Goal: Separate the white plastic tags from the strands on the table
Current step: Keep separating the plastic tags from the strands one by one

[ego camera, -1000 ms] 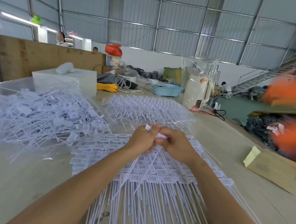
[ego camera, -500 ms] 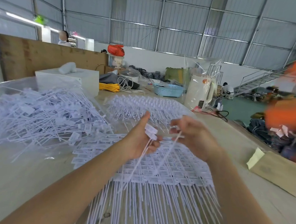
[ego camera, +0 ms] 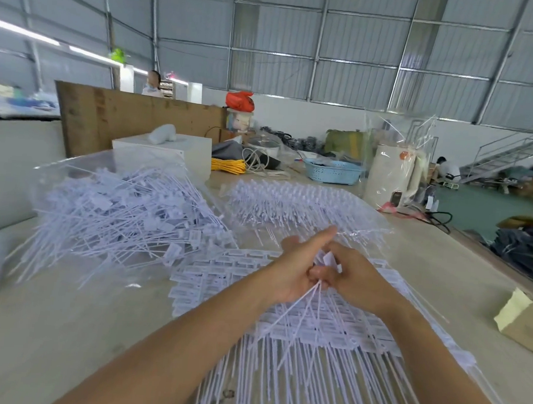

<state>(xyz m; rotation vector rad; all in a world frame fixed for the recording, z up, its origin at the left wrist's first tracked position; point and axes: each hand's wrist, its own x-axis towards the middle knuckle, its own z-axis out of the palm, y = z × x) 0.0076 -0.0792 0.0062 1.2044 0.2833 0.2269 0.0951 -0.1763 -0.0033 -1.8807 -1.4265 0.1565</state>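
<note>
A white tag with its strands sits pinched between both hands, long axis running from the fingers back toward the person. Half a second ago the hands were apart; now left hand and right hand meet, likely starting another separation. Loose pile lies left.

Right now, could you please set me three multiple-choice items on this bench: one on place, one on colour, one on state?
1. Where is the loose heap of tags?
A. left of the hands
B. right of the hands
C. inside the basket

2. What colour is the basket?
A. red
B. light blue
C. black

3. What are the left hand and right hand doing?
A. resting flat
B. apart, holding nothing
C. together, gripping white strands

Answers: 1 A, the heap lies on the table's left. 2 B, its wall is pale blue. 3 C, strands fan down from the fingers.
</note>
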